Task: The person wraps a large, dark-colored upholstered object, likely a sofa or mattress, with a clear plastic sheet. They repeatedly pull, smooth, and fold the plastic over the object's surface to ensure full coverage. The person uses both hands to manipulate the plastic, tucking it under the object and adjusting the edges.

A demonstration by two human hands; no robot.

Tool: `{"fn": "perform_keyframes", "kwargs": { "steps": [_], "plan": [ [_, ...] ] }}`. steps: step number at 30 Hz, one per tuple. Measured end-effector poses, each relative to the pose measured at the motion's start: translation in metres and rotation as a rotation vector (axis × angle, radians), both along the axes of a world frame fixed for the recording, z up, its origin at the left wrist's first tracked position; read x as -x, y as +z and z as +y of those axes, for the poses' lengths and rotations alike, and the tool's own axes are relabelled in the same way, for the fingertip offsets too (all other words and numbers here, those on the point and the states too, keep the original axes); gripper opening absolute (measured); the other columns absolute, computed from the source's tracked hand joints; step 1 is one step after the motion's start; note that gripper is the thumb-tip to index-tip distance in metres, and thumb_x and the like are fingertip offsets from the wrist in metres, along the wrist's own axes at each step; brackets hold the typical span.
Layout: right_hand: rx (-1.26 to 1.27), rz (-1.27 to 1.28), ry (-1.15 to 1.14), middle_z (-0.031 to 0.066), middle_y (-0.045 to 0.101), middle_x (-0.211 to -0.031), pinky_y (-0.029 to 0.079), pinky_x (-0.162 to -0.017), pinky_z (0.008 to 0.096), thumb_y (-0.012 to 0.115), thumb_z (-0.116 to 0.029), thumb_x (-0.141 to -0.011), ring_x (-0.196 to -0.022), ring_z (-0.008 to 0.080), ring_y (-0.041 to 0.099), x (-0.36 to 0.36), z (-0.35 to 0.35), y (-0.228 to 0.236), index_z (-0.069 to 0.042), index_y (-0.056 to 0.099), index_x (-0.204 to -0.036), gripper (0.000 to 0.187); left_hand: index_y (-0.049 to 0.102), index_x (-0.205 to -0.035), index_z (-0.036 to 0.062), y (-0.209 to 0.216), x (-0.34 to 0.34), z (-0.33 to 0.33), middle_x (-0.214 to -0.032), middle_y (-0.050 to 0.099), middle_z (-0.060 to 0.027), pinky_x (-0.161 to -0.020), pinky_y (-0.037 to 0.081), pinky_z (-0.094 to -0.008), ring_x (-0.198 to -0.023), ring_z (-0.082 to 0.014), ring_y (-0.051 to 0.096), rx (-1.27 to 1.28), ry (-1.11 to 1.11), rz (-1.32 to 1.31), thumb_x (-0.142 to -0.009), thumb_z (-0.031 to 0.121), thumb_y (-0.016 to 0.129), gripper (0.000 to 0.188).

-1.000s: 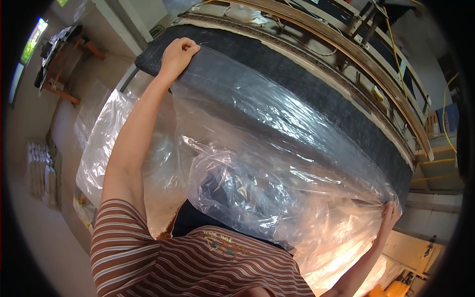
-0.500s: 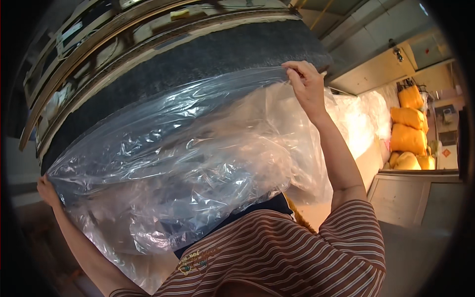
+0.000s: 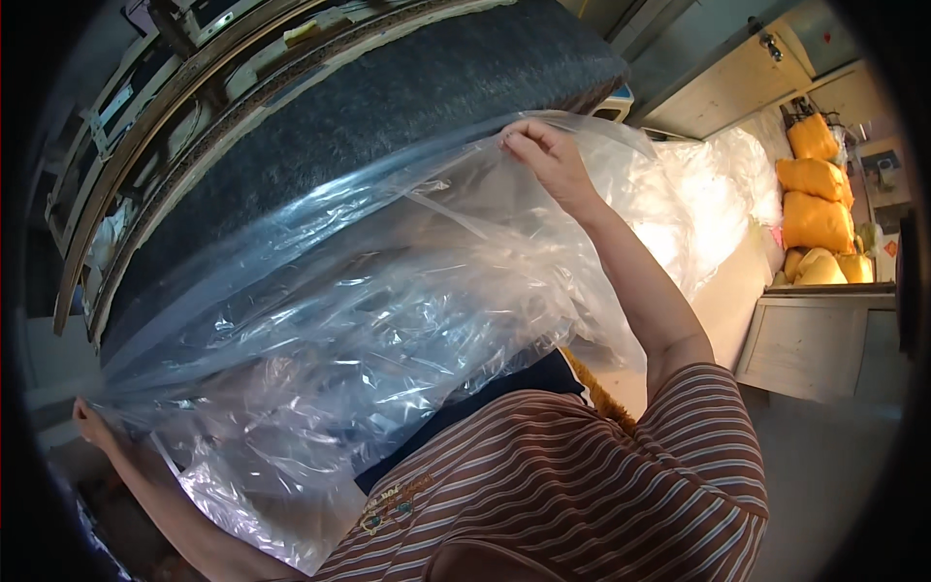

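Note:
A large clear plastic sheet (image 3: 388,291) stretches between my two hands, wrinkled and shiny, and hangs down toward my body. My left hand (image 3: 92,425) is closed on its edge at the far left. Higher up and right of the middle, my right hand (image 3: 545,155) pinches the sheet's upper edge between thumb and fingers. Along that edge the plastic lies against a long dark grey, fuzzy-surfaced padded piece (image 3: 388,107). Whether the sheet is one layer or several, I cannot tell.
Beyond the dark piece runs a wooden-railed frame (image 3: 165,136) with a small yellow item (image 3: 303,34) on it. At the right lies a bright heap of clear plastic (image 3: 718,194). Stacked orange bundles (image 3: 815,218) stand above a pale cabinet (image 3: 805,339).
My right hand has shifted left with the sheet's edge, and my left hand sits slightly lower. More of the dark piece shows, and the view has tilted a little.

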State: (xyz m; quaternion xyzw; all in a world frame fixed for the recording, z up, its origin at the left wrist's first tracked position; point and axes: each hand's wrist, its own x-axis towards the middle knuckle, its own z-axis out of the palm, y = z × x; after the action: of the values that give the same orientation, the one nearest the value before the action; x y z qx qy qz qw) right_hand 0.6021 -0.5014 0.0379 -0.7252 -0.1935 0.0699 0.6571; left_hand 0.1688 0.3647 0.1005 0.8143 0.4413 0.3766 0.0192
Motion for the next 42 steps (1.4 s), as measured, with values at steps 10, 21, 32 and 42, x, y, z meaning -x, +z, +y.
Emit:
{"fn": "perform_keyframes", "kwargs": {
  "steps": [10, 21, 32, 42],
  "plan": [
    [0.132, -0.227, -0.109, 0.0024, 0.063, -0.081, 0.046, -0.07, 0.0246, 0.062, -0.014, -0.087, -0.074, 0.01, 0.057, 0.006, 0.013, 0.043, -0.002, 0.065, -0.09, 0.013, 0.062, -0.114, -0.0023, 0.099, 0.077, -0.054, -0.109, 0.065, -0.0115, -0.089, 0.044, -0.0293, -0.1, -0.0187, 0.06, 0.059, -0.013, -0.057, -0.09, 0.039, 0.06, 0.048],
    [0.346, -0.141, 0.225, -0.001, 0.06, -0.074, 0.043, -0.064, 0.0212, 0.065, -0.01, -0.084, -0.069, 0.0052, 0.052, 0.022, -0.016, 0.037, -0.002, 0.062, -0.085, 0.009, 0.062, -0.115, -0.0018, 0.089, 0.126, -0.127, -0.109, 0.065, -0.0108, -0.086, 0.045, -0.0301, -0.097, -0.0192, 0.059, 0.166, 0.089, -0.173, -0.091, 0.038, 0.059, 0.047],
    [0.383, -0.093, 0.282, -0.0007, 0.053, -0.071, 0.042, -0.063, 0.0225, 0.066, -0.008, -0.084, -0.068, 0.007, 0.049, 0.066, -0.018, -0.005, -0.003, 0.059, -0.104, 0.021, 0.066, -0.112, 0.0015, 0.093, 0.19, -0.155, -0.112, 0.066, -0.0126, -0.091, 0.044, -0.034, -0.104, -0.0254, 0.06, 0.161, 0.228, -0.031, -0.088, 0.043, 0.057, 0.048],
    [1.21, -0.282, 0.597, 0.0101, 0.067, -0.085, 0.049, -0.067, 0.0369, 0.061, -0.022, -0.08, -0.075, 0.0265, 0.063, 0.04, -0.082, -0.068, -0.006, 0.066, -0.091, 0.02, 0.066, -0.111, 0.0015, 0.081, 0.247, -0.161, -0.111, 0.066, -0.0128, -0.09, 0.045, -0.034, -0.102, -0.0249, 0.061, 0.183, 0.411, 0.04, -0.089, 0.043, 0.057, 0.048]
  ]
}}
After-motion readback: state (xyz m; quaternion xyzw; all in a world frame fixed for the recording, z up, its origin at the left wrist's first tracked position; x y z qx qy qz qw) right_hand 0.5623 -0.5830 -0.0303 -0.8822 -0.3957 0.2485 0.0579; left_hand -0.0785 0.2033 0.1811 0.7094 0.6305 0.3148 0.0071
